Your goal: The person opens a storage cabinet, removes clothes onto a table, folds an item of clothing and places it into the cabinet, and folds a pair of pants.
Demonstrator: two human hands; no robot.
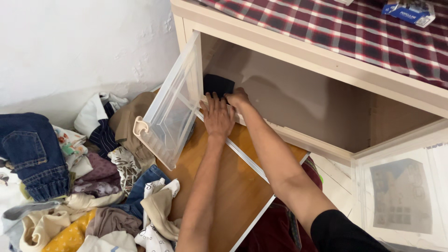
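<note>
Both my arms reach into an open cream-coloured cabinet. My left hand lies flat, fingers spread, on the front lip of the cabinet, just below a dark folded garment. My right hand rests at the right edge of that garment, fingers curled against it. The garment sits in the left back corner of the compartment. Whether either hand grips it cannot be seen.
A clear plastic door swings open on the left; a second clear door stands open at the right. A pile of mixed clothes, with jeans, lies on the floor at left. A plaid cloth with a blue box covers the cabinet top.
</note>
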